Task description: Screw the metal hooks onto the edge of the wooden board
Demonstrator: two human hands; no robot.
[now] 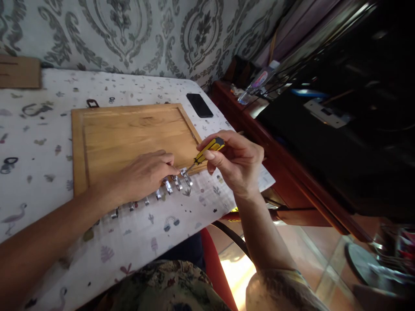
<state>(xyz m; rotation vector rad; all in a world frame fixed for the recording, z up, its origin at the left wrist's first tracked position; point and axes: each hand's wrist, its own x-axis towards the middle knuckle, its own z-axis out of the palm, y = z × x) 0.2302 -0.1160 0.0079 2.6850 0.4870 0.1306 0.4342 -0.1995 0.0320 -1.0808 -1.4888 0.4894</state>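
Observation:
A wooden board (129, 134) lies flat on a table covered with a patterned white cloth (42, 172). Along the board's near edge runs a row of several shiny metal hooks (168, 185). My left hand (142, 175) rests on that edge, fingers curled and pressing down by the hooks. My right hand (236, 162) is closed round a small screwdriver with a yellow and black handle (209, 149). Its tip meets the hook at the right end of the row (186, 175).
A black phone (199, 105) lies on the cloth beyond the board's far right corner. A small metal hanger (92, 103) sits behind the board. A dark red wooden cabinet (285, 172) with clutter stands to the right. A wooden piece (19, 71) lies far left.

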